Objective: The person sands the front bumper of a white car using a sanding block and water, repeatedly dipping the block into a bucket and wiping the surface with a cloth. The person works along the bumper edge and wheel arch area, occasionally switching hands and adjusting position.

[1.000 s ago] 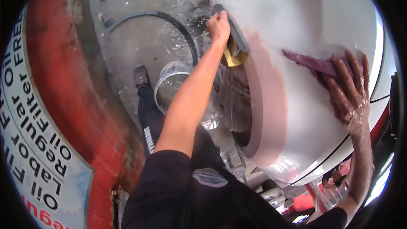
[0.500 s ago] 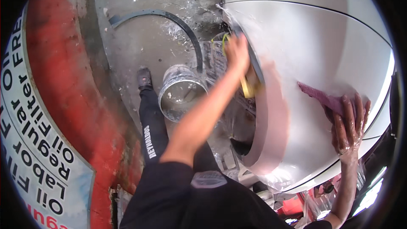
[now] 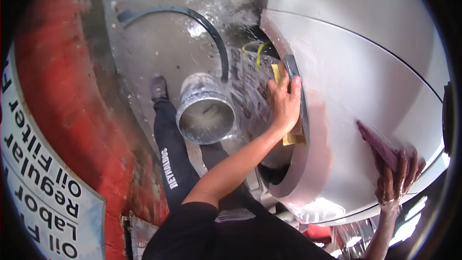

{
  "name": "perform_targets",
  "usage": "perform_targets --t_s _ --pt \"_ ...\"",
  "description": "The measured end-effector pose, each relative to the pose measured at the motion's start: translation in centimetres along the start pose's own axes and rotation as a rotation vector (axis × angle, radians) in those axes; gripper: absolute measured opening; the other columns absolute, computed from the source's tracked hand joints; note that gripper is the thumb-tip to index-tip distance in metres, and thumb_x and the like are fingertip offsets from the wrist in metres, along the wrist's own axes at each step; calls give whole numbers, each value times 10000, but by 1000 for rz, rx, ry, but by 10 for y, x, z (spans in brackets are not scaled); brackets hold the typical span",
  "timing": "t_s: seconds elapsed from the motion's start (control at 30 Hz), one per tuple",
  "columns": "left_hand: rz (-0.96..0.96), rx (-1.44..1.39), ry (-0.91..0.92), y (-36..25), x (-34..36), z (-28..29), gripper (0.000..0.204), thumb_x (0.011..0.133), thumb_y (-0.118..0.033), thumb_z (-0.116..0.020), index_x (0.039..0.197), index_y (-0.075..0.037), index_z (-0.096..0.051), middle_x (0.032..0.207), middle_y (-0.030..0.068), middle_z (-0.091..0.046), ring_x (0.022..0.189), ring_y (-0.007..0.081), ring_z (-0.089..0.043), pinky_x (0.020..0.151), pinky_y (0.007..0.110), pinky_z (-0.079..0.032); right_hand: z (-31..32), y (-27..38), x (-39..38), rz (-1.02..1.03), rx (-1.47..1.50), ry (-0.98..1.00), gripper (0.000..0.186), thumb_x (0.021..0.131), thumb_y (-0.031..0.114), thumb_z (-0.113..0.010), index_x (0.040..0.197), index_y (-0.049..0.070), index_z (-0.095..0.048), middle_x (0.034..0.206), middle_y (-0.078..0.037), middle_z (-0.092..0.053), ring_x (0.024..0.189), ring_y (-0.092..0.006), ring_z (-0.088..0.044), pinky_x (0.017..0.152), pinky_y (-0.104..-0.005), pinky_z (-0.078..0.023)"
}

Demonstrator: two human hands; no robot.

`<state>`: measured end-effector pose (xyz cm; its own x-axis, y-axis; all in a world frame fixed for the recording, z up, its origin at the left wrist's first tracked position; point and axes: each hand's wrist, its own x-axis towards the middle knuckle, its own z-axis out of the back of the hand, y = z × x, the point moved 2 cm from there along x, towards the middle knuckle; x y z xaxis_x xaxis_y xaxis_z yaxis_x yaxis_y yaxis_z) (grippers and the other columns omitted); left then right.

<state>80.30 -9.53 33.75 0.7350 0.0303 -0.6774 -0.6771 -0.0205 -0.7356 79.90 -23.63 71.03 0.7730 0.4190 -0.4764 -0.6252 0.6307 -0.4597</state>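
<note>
- The curved, silver-white painted car panel (image 3: 356,67) bore a matte pinkish-grey patch (image 3: 315,139) along its wheel-arch edge.
- Left of the panel, a round, grey-smeared bucket (image 3: 198,86) contained cloudy liquid (image 3: 195,121) and a small grey oblong piece (image 3: 211,110).
- At the panel's arch edge, the left hand (image 3: 286,103), forearm slanting toward it, gripped a long dark-grey block (image 3: 304,110) with a yellow sheet (image 3: 294,139).
- On the panel's lower right, the wet right hand (image 3: 395,175), fingers pointing upward, held a flat purple pad (image 3: 378,143).
</note>
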Motion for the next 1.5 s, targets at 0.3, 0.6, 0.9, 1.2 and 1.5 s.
perform_targets --t_s 0.3,0.6,0.9,1.2,1.5 --pt "-5 -107 -129 54 147 -24 540 1026 -384 -500 1360 33 -577 1185 350 -626 1153 450 -607 1005 496 -467 -12 -7 17 55 -9 -49 352 1029 285 -537 1360 176 -583 1481 -230 -520 1381 -576 -412 1160 -758 -197" --pt "117 -99 112 50 241 0 511 1021 -386 -437 1148 58 -655 1152 332 -665 1170 521 -572 1042 578 -394 -11 -1 13 8 16 -63 336 1019 185 -559 1352 189 -515 1432 -240 -565 1365 -568 -443 1166 -755 -204" --pt "96 -114 103 49 225 -8 460 1015 -350 -495 1219 36 -642 1220 351 -614 1128 489 -543 1034 503 -434 -12 -6 9 18 -57 -49 345 1019 184 -555 1353 188 -470 1450 -230 -539 1370 -553 -445 1158 -763 -232" --pt "49 -106 89 17 127 -5 455 1028 -298 -508 1407 -50 -547 1471 310 -470 1165 431 -531 1078 478 -402 -9 6 10 9 -114 -57 300 1066 261 -516 1354 189 -477 1416 -236 -559 1354 -533 -468 1156 -747 -257" --pt "-62 -74 10 26 132 -7 469 1008 -297 -521 1373 -3 -559 1397 297 -519 1142 433 -541 1033 492 -416 5 8 6 -40 -103 49 320 1091 341 -466 1367 181 -490 1418 -252 -557 1341 -537 -481 1148 -752 -250"
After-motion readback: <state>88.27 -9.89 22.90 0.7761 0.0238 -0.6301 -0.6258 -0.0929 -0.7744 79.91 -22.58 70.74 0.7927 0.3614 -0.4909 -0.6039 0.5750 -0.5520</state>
